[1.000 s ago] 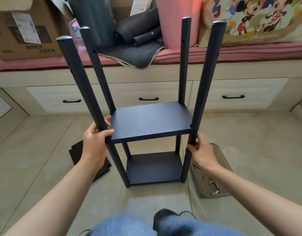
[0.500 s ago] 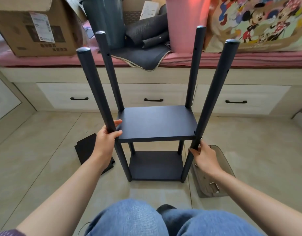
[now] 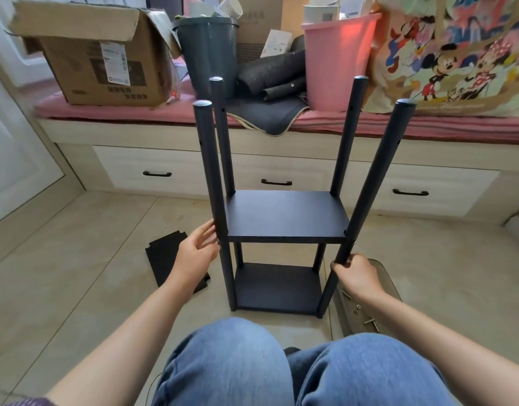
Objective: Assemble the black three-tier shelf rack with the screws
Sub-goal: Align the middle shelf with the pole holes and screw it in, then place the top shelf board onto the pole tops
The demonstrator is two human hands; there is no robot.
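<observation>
The black shelf rack (image 3: 284, 218) stands upright on the tiled floor (image 3: 76, 259) directly in front of the person's knees (image 3: 231, 356), with 4 round posts rising well above its 2 fitted boards. The middle shelf (image 3: 286, 213) sits partway up the posts and the bottom shelf (image 3: 277, 287) lies near the floor; the upper ends of the posts carry no board.

The left hand (image 3: 195, 249) is relaxed and spread, its straight fingers touching the front left post (image 3: 210, 171) just beside the middle shelf's corner. The right hand (image 3: 356, 276) curls around the front right post (image 3: 375, 177) below the middle shelf, gripping it.

A loose black panel (image 3: 167, 259) lies flat on the floor left of the rack, partly behind the left wrist. Right of the rack, a translucent tray (image 3: 384, 276) sits on the floor just beside the right hand, holding a few screws (image 3: 371, 320).

Behind the rack runs a bench with drawers (image 3: 164, 171) topped by a pink cushion (image 3: 135, 112). On it sit a cardboard box (image 3: 100, 57), a dark grey bin (image 3: 207, 51), a pink bin (image 3: 337, 60), rolled dark mats (image 3: 270, 74) and a cartoon-printed bag (image 3: 457, 60).
</observation>
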